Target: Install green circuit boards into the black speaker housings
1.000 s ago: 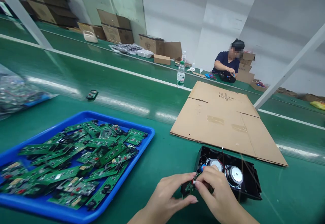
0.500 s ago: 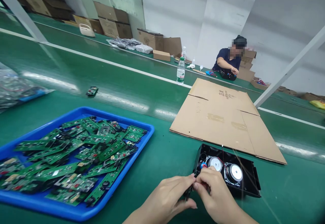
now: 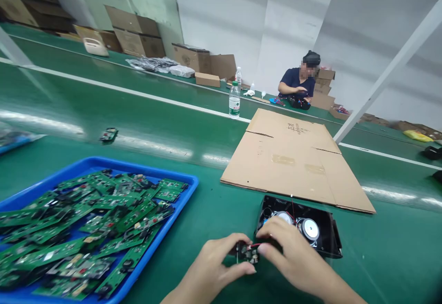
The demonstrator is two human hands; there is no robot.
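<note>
Much green tabletop (image 3: 214,212), white wall (image 3: 221,19); left grip (image 3: 214,263) pinching circuit board (image 3: 251,254) (right grip (image 3: 295,255): can't tell).

Bare hands: two, a left hand (image 3: 212,267) and a right hand (image 3: 293,260). Held circuit board (image 3: 253,254): one. Black casing (image 3: 327,235): one. Round speakers (image 3: 310,229) inside: two. Blue tray (image 3: 185,200): one. Heaped boards (image 3: 55,251): over a dozen, overlapping, exact count not readable. Lone board (image 3: 109,134) beyond: one. Flattened carton (image 3: 293,170): one. Drink bottles (image 3: 234,105): two. Co-worker (image 3: 297,79) opposite: one.
</note>
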